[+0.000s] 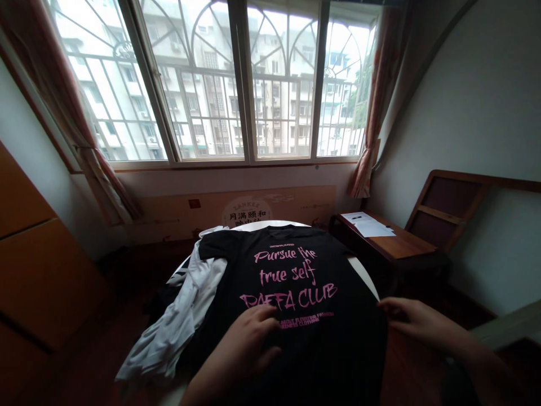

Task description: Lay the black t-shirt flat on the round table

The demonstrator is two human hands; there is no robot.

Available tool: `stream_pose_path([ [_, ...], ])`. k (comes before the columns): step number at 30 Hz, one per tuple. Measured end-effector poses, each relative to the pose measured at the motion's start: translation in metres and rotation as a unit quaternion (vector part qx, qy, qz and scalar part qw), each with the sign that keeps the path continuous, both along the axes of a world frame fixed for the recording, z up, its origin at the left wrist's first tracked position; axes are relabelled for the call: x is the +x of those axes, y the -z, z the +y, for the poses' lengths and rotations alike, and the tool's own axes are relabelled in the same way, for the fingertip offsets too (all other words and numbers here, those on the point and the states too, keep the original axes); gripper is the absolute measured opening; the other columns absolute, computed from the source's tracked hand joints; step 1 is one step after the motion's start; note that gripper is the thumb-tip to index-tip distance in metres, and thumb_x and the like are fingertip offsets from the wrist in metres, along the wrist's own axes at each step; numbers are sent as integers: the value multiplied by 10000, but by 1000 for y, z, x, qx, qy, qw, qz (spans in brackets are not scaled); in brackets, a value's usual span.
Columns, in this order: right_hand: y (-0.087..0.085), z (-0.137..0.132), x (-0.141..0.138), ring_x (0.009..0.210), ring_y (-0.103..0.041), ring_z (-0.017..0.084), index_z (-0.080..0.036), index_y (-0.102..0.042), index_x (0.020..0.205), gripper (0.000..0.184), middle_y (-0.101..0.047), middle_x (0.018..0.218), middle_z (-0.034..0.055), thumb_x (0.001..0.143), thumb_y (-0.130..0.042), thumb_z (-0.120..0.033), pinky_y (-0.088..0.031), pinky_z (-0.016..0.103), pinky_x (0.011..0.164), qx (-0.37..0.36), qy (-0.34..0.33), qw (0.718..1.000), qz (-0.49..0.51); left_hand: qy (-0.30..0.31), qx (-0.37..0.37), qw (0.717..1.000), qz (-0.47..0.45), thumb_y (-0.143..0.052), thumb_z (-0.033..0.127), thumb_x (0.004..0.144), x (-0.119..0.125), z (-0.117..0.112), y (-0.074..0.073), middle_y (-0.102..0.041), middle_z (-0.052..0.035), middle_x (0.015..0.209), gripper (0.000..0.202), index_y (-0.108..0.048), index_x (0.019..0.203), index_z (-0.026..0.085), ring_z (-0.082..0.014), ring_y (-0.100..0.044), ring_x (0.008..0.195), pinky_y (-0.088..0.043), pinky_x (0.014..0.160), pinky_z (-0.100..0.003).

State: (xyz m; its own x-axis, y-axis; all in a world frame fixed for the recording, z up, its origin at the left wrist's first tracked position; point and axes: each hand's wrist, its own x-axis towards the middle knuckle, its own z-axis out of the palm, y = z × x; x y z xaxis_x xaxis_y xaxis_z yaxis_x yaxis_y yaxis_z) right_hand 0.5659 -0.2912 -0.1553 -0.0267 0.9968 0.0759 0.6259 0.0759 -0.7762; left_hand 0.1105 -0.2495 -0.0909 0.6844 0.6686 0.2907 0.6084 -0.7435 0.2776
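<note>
A black T-shirt (291, 349) with pink lettering lies spread front side up over a round white table (364, 274), its collar toward the window. My left hand (249, 341) is over the lower print, fingers loosely bent and thumb apart, holding nothing. At the shirt's right side edge, my right hand (403, 316) has its thumb and fingers pinched together on the black fabric. Crumpled white clothing (177, 321) is heaped along the left of the shirt and hangs over the table's edge.
Behind the table, a long printed box (291, 203) stands below the barred window (279, 84). To the right, papers (374, 226) and a pen rest on a low wooden table (412, 245). An orange-brown cabinet (38, 270) stands at left.
</note>
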Motion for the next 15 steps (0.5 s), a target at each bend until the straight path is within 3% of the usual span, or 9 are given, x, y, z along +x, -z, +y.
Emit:
stream_pose_path([
  [1, -9, 26, -17, 1047, -699, 306, -291, -761, 1133, 396, -753, 1144, 53, 745, -689, -327, -557, 391, 923, 11, -49, 999, -20, 72, -7, 997, 7, -692, 248, 829, 28, 9, -5, -634, -56, 1352, 285, -714, 1112, 276, -230, -632, 1192, -486, 1061, -370],
  [3, -16, 76, -55, 1179, -637, 302, -259, -684, 1265, 477, -692, 1281, 64, 799, -647, -349, -490, 421, 1036, 40, -116, 991, -59, 204, -15, 978, 35, -748, 264, 805, 75, 25, -1, -620, -69, 1367, 419, -670, 1216, 275, -246, -613, 1219, -439, 1106, -398],
  [6, -1, 140, -105, 1356, -493, 277, -186, -524, 1439, 587, -540, 1472, 110, 877, -560, -354, -357, 421, 1158, 89, -138, 978, -125, 338, -11, 938, 74, -712, 375, 851, 117, 39, 33, -562, -117, 1440, 547, -577, 1360, 226, -306, -458, 1391, -364, 1164, -456],
  [10, 32, 197, -139, 1518, -192, 316, -175, -310, 1564, 713, -248, 1640, 132, 940, -488, -469, -160, 521, 1216, 8, -131, 960, -248, 368, -20, 926, 84, -545, 398, 958, 130, 41, 93, -443, -152, 1544, 565, -460, 1478, 195, -329, -348, 1459, -261, 1203, -533],
  [15, 53, 247, -148, 1539, -78, 310, -189, -258, 1583, 725, -169, 1665, 104, 981, -335, -585, -17, 528, 1217, -31, -112, 952, -285, 351, -40, 933, 66, -388, 347, 1033, 129, 47, 148, -389, -92, 1577, 464, -448, 1489, 288, -300, -340, 1458, -264, 1202, -552],
])
